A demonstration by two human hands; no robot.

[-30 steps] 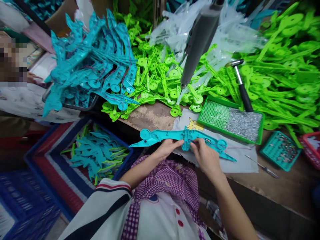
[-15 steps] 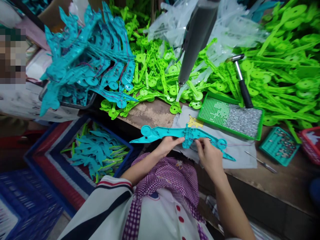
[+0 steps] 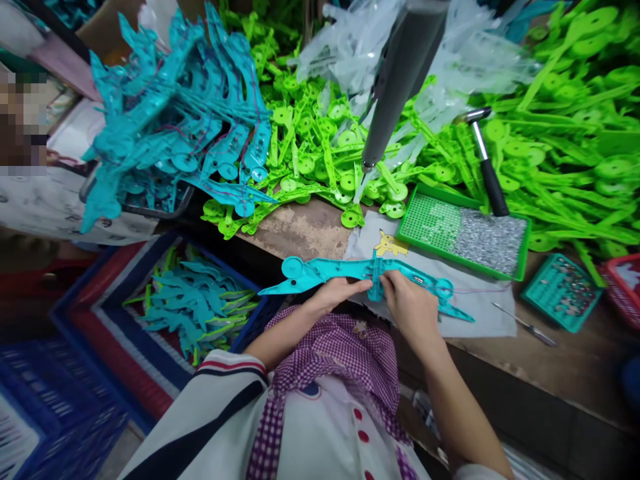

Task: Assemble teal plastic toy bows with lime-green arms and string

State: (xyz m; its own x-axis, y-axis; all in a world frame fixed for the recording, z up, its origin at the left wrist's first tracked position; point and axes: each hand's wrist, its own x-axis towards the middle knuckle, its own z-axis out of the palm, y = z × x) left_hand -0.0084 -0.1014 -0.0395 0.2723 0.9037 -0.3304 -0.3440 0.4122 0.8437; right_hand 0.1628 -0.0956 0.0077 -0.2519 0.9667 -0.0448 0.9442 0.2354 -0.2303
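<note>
A long blue plastic part (image 3: 330, 268) with a cross-piece at its middle lies over the table's front edge. My left hand (image 3: 340, 293) grips it from below, left of the cross-piece, thumb pointing toward it. Just right of the cross-piece, my right hand (image 3: 407, 303) is closed with its fingertips down at the part; whatever they pinch is hidden. A thin reddish wire (image 3: 480, 291) trails from the part's right end over a grey cloth (image 3: 493, 317).
A grey electric screwdriver (image 3: 400, 87) hangs above the bench. Nearby are a green tray (image 3: 463, 230) of metal pins, a hammer (image 3: 487, 160), a small teal tray (image 3: 563, 293) and a screwdriver (image 3: 525, 325). Blue parts (image 3: 180, 120) and green parts (image 3: 320, 147) are heaped behind.
My right hand has moved left along the blue part, from its right section to beside the cross-piece. The left hand and the part have barely moved.
</note>
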